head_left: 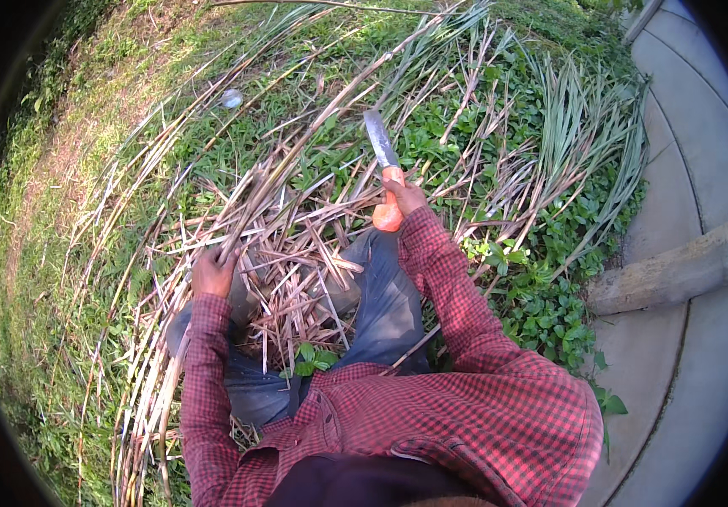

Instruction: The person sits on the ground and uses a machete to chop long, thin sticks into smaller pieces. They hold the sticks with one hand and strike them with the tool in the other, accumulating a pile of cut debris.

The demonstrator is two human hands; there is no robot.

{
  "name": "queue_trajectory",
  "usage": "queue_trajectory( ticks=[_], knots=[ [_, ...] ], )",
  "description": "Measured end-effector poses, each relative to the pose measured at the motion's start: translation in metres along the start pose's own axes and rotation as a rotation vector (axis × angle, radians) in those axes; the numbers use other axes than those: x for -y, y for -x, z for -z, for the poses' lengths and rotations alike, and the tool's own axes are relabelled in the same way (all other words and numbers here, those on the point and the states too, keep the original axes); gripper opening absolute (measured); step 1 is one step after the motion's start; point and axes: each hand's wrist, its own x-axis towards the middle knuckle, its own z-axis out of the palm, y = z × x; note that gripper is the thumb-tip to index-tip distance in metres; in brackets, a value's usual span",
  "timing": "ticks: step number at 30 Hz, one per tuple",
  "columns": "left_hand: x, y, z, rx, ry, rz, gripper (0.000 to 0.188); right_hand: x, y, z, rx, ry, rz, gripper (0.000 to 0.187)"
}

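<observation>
My right hand (408, 196) is closed round the orange handle of a knife (380, 139), its broad metal blade pointing away from me. Low at the left, my left hand (213, 273) grips a long dry stalk (296, 152), which runs up and away to the right, passing left of the blade. Blade and stalk look apart. Between my legs lies a heap of short cut stalk pieces (288, 291), some resting over my trousers. What else the left fingers hold among the stalks is hard to make out.
Long pale stalks (140, 414) lie bundled along my left side. Green-leaved stalks (588, 127) spread over the plants at the right. A clear plastic-looking object (231, 99) sits in the grass. A concrete wall (694, 110) and a thick post (668, 269) stand on the right.
</observation>
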Motion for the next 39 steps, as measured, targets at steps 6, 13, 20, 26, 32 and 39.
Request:
queue_trajectory(
  ticks=[6,13,20,26,32,39],
  knots=[
    [-0.076,-0.064,-0.074,-0.062,-0.186,-0.148,0.034,-0.013,0.073,0.048,-0.072,0.143,0.339,0.035],
    [-0.051,0.002,-0.036,-0.373,-0.274,-0.272,0.055,0.0,0.093,0.026,0.18,0.008,0.307,0.036],
    [0.096,0.188,0.087,-0.849,-0.407,0.148,0.029,-0.037,0.1,-0.003,0.322,0.01,0.021,0.025],
    [0.209,0.279,0.114,-1.286,0.245,1.201,0.042,-0.056,0.1,-0.019,0.447,0.015,-0.071,0.025],
    [0.284,0.293,0.111,-0.266,-0.845,0.47,0.051,-0.061,0.075,-0.034,0.462,0.018,-0.149,0.022],
    [0.37,0.27,0.116,0.064,-0.826,0.687,0.033,-0.068,0.042,-0.075,0.245,-0.098,-0.082,0.028]
  ],
)
